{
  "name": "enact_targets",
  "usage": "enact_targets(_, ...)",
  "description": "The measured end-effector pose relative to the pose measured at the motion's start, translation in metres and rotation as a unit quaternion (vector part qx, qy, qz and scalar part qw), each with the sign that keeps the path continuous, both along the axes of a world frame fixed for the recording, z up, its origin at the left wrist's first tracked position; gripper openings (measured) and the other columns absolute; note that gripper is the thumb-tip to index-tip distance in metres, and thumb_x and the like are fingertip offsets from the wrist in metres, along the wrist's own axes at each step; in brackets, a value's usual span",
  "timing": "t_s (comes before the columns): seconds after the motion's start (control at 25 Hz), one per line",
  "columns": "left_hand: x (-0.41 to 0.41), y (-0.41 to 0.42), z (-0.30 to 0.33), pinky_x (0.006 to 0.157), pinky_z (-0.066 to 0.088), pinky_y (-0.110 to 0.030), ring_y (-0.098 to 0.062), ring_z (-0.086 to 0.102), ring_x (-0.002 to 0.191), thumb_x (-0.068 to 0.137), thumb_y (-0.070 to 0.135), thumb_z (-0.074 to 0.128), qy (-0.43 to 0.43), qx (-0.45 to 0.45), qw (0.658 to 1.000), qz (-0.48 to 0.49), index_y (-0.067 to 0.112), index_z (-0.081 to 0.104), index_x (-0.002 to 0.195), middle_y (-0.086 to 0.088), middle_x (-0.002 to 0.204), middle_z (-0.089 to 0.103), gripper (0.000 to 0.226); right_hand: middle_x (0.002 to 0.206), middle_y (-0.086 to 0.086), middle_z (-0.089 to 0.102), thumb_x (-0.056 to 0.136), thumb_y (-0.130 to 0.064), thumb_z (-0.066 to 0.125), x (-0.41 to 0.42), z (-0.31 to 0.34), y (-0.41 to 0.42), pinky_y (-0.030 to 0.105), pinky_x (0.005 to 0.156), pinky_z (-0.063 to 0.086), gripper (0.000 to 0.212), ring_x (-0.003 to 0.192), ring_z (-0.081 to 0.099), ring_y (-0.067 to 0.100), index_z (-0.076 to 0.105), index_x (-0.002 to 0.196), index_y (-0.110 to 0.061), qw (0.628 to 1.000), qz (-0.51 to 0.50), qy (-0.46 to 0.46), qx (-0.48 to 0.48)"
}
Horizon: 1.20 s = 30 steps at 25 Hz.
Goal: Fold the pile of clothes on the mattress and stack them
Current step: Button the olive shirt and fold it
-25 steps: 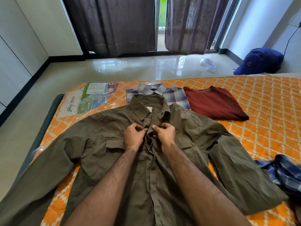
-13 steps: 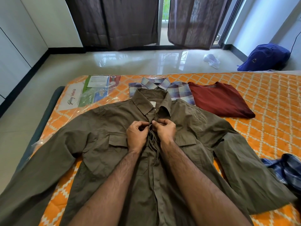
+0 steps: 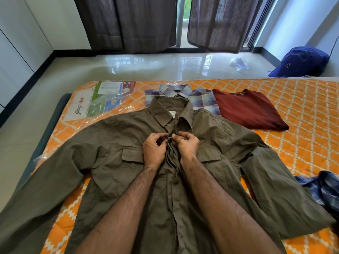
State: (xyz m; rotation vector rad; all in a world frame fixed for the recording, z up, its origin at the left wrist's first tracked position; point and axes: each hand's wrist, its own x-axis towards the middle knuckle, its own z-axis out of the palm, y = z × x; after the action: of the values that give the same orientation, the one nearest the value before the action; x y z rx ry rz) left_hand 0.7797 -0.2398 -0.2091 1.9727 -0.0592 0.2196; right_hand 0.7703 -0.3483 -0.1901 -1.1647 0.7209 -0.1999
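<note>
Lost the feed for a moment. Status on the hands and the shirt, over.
Left hand and right hand both pinch the placket of the olive shirt, spread flat, unfolded. Plaid shirt and maroon top folded beyond. Nothing obstructing.

The orange patterned mattress (image 3: 302, 110) carries a spread olive shirt (image 3: 113, 147), a folded plaid shirt (image 3: 203, 99), a folded maroon top (image 3: 245, 109), a crumpled blue checked garment (image 3: 322, 189) and plastic-wrapped leaflets (image 3: 102, 99).

Three shirts (image 3: 113, 162) (image 3: 201, 99) (image 3: 321, 189), one maroon tee (image 3: 245, 109), one backpack (image 3: 300, 61).
</note>
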Motion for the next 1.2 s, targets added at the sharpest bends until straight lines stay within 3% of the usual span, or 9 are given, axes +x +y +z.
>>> enact_targets(0.16, -0.002, 0.0, 0.001, 0.077, 0.052, -0.012, 0.007, 0.062, 0.082, 0.085, 0.003, 0.073, -0.018, 0.001, 1.0, -0.006, 0.012, 0.078, 0.099, 0.008, 0.091, 0.068, 0.017, 0.082, 0.009, 0.074, 0.082, 0.006, 0.077, 0.0, -0.001, -0.002, 0.021, 0.064, 0.057, 0.021, 0.072, 0.073, 0.015, 0.066, 0.089, -0.011, 1.0, 0.001, -0.002, 0.006)
enact_targets(0.32, -0.002, -0.001, -0.005, 0.08, 0.058, -0.035, -0.008, 0.065, 0.085, 0.082, 0.0, 0.072, -0.044, 0.035, 0.998, -0.005, 0.014, 0.079, 0.094, 0.007, 0.088, 0.068, 0.02, 0.08, 0.01, 0.074, 0.08, 0.006, 0.079, 0.002, -0.005, -0.003, 0.022, 0.062, 0.057, 0.021, 0.071, 0.073, 0.017, 0.067, 0.092, -0.006, 1.0, 0.013, 0.01, -0.006)
enact_targets(0.44, -0.003, -0.001, -0.009, 0.076, 0.054, -0.045, -0.016, 0.059, 0.085, 0.08, 0.003, 0.071, -0.06, 0.103, 0.993, -0.009, 0.017, 0.079, 0.092, 0.009, 0.085, 0.065, 0.021, 0.078, 0.011, 0.073, 0.079, 0.007, 0.08, 0.002, -0.009, -0.004, 0.023, 0.062, 0.058, 0.022, 0.068, 0.072, 0.018, 0.068, 0.096, 0.0, 0.999, 0.019, 0.027, -0.022)
enact_targets(0.64, -0.004, -0.003, -0.004, 0.074, 0.052, -0.048, -0.017, 0.058, 0.086, 0.082, 0.008, 0.072, -0.071, 0.152, 0.986, -0.017, 0.02, 0.079, 0.095, 0.009, 0.086, 0.065, 0.019, 0.074, 0.008, 0.074, 0.077, 0.004, 0.083, 0.0, -0.007, -0.004, 0.019, 0.054, 0.055, 0.021, 0.06, 0.07, 0.012, 0.07, 0.092, -0.004, 0.998, 0.013, 0.048, -0.042)
enact_targets(0.8, -0.004, 0.0, -0.005, 0.078, 0.05, -0.047, -0.016, 0.058, 0.087, 0.084, 0.009, 0.071, -0.058, 0.172, 0.983, -0.028, 0.02, 0.079, 0.097, 0.009, 0.087, 0.064, 0.019, 0.077, 0.009, 0.076, 0.08, 0.002, 0.081, -0.002, -0.002, -0.002, 0.023, 0.061, 0.059, 0.022, 0.066, 0.073, 0.016, 0.07, 0.098, -0.003, 0.998, 0.016, 0.045, -0.042)
enact_targets(0.96, 0.015, 0.006, 0.01, 0.079, 0.055, -0.044, -0.017, 0.062, 0.085, 0.088, 0.014, 0.072, -0.023, 0.149, 0.986, -0.077, 0.013, 0.078, 0.097, 0.001, 0.092, 0.066, 0.012, 0.081, 0.009, 0.074, 0.097, -0.006, 0.064, -0.006, 0.02, -0.022, 0.029, 0.065, 0.063, 0.008, 0.066, 0.073, 0.015, 0.065, 0.105, -0.006, 0.991, 0.064, 0.021, -0.117)
enact_targets(1.0, 0.023, 0.01, 0.019, 0.08, 0.055, -0.043, -0.016, 0.06, 0.085, 0.09, 0.017, 0.07, -0.028, 0.158, 0.983, -0.09, 0.009, 0.077, 0.098, 0.0, 0.093, 0.064, 0.012, 0.082, 0.007, 0.073, 0.098, -0.007, 0.061, -0.003, 0.028, -0.033, 0.031, 0.066, 0.063, 0.01, 0.068, 0.073, 0.016, 0.062, 0.108, -0.008, 0.977, 0.07, -0.003, -0.201)
enact_targets(1.08, 0.044, 0.015, 0.038, 0.085, 0.055, -0.037, -0.013, 0.055, 0.092, 0.094, 0.019, 0.066, -0.098, 0.21, 0.967, -0.102, 0.01, 0.071, 0.105, 0.002, 0.101, 0.056, 0.015, 0.091, 0.002, 0.07, 0.097, -0.01, 0.061, 0.006, 0.044, -0.057, 0.029, 0.072, 0.058, 0.015, 0.08, 0.07, 0.017, 0.059, 0.111, -0.014, 0.911, 0.062, -0.078, -0.399)
enact_targets(1.2, 0.079, 0.006, 0.065, 0.103, 0.043, -0.042, -0.019, 0.046, 0.125, 0.092, 0.026, 0.065, -0.182, 0.373, 0.899, -0.14, 0.024, 0.059, 0.129, 0.001, 0.134, 0.049, 0.038, 0.122, 0.001, 0.054, 0.093, -0.018, 0.065, 0.035, 0.064, -0.081, 0.029, 0.096, 0.042, 0.039, 0.114, 0.05, 0.019, 0.057, 0.131, -0.025, 0.743, 0.169, -0.159, -0.628)
